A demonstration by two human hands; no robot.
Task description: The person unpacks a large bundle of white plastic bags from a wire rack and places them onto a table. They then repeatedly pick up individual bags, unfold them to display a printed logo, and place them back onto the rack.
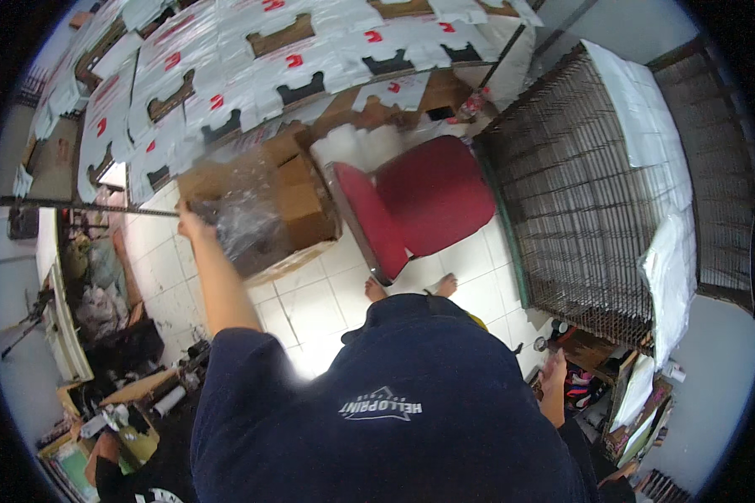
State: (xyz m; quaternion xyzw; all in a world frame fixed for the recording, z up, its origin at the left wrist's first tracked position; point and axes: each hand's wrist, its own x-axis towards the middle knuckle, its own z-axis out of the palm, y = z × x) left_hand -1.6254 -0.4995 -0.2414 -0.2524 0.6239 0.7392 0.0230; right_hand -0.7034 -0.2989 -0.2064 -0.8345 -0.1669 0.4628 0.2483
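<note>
My left arm reaches forward, and my left hand [191,225] is closed on the left edge of an open cardboard box [306,197]. Crumpled clear plastic film [247,210] lies in and over the box. Its inside below the film is hard to make out. My right hand [552,375] is low at my right side, near a cluttered low shelf [585,350]. Its fingers look loosely stretched, with nothing visible in them. Just right of the box stands a red padded chair [436,197].
White-wrapped packages [235,50] with red marks are stacked across the far side. A metal wire rack [570,201] stands at the right, partly covered with white sheets [667,243]. Another person's hand [105,448] shows at lower left among boxes. White tiles [310,306] cover the floor.
</note>
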